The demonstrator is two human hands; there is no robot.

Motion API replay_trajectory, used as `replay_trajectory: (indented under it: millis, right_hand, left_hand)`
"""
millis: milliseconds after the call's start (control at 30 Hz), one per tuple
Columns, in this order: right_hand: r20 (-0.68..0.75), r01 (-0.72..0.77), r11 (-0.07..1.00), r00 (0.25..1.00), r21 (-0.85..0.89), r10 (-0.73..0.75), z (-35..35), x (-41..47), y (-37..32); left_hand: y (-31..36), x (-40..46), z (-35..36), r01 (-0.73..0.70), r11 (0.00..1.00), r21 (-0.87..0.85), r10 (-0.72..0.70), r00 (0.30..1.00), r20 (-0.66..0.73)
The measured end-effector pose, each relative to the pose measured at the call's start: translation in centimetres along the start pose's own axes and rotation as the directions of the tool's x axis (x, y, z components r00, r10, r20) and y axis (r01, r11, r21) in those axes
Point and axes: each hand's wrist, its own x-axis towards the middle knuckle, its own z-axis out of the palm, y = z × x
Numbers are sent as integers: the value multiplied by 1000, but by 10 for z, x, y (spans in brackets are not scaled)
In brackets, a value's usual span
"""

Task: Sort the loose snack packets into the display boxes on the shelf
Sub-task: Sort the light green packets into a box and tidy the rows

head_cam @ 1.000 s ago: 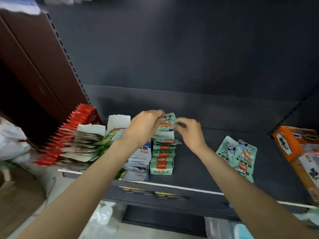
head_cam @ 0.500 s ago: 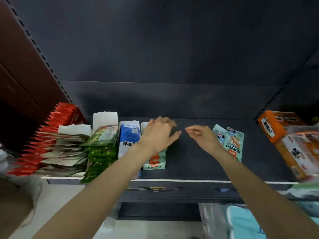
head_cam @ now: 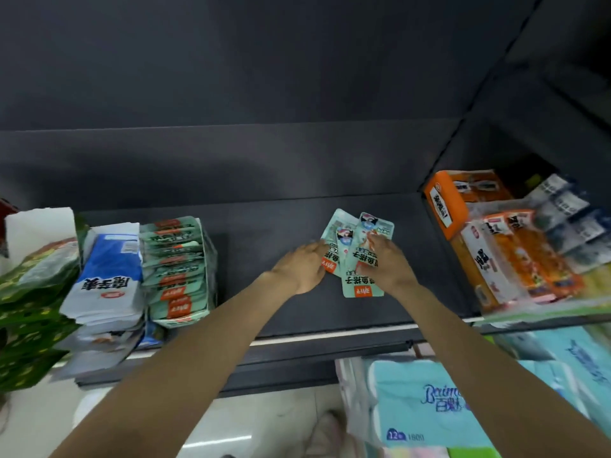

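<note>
Both hands, left hand (head_cam: 299, 269) and right hand (head_cam: 386, 264), rest with fingers apparently flat on the loose teal packets (head_cam: 358, 252) mid-shelf (head_cam: 264, 226), bare shelf leftward to the filled teal box (head_cam: 177, 272); tissue pack (head_cam: 426, 404) reads "Baim".

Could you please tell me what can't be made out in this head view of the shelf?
- Loose packets: their count; both hands cover them.
- Left hand: fingers' hold hidden behind its back.
- Orange boxes: blurred labels.
- Green packets: cut off by the left edge.
</note>
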Motion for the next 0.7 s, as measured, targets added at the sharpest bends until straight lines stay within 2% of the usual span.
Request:
replay_trajectory:
  millis: [67, 133, 233, 300, 367, 433, 500, 533, 600, 700]
  right_hand:
    - [69, 12, 1000, 998, -27, -10, 0, 7, 7]
    - [79, 59, 992, 996, -114, -50, -1, 11, 9]
    - [22, 162, 901, 986, -402, -167, -5, 7, 0]
    - [-16, 201, 821, 969, -535, -248, -8, 0, -8]
    - [-60, 201, 795, 957, -572, -285, -13, -4, -15]
    - [-198, 185, 870, 932, -457, -302, -20, -7, -21]
    - [-345, 212, 960, 900, -183, -265, -29, -11, -34]
    - [-386, 243, 970, 894, -8, -227, -34, -14, -42]
    - [-394, 278, 920, 906, 277, -156, -43, -20, -64]
    - [-220, 261, 696, 964, 669, -150, -49, -31, -101]
  left_hand:
    - [2, 12, 10, 9, 999, 39, -10, 999, 35]
    - [2, 20, 16, 36, 998, 53, -39, 998, 41]
    - [5, 24, 17, 72, 996, 49, -73, 997, 5]
    - [9, 25, 15, 92, 996, 8, -91, 995, -27]
    - [12, 24, 12, 92, 989, -115, -101, 992, -77]
    - [17, 19, 6, 50, 964, -263, -90, 986, -144]
    - [21, 9, -5, -30, 938, -346, -44, 978, -206]
    - [23, 3, -12, -71, 926, -370, -18, 972, -234]
    - [26, -10, -25, -145, 901, -409, 4, 945, -326]
    - [20, -33, -44, -214, 886, -412, -58, 828, -557]
